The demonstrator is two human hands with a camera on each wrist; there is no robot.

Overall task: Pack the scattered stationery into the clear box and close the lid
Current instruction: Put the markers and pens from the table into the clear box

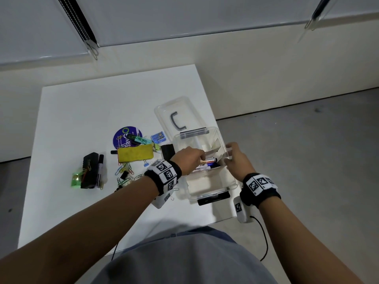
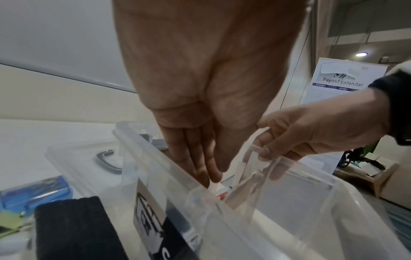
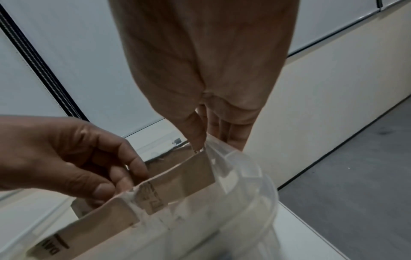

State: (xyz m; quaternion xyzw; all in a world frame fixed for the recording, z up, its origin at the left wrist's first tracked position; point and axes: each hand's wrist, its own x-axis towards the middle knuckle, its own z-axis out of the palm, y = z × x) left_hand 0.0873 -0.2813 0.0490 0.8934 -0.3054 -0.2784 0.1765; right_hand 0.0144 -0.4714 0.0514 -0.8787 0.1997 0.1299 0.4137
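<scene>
White desk (image 1: 86, 111) stands on a grey floor against a pale wall. Clear box (image 1: 215, 187) sits at the desk's right edge, its lid (image 1: 174, 107) swung open and lying flat behind it. Markers (image 1: 207, 162) lie inside the box. Left hand (image 1: 189, 158) reaches into the box, fingertips pinching one end of a tan card strip (image 3: 177, 181). Right hand (image 1: 235, 158) grips the box's right rim, thumb at the strip's other end. Remaining stationery lies scattered on the desk left of the box: yellow eraser (image 1: 135, 155), black eraser (image 1: 90, 170), paper clips (image 1: 125, 171), purple disc (image 1: 125, 136).
</scene>
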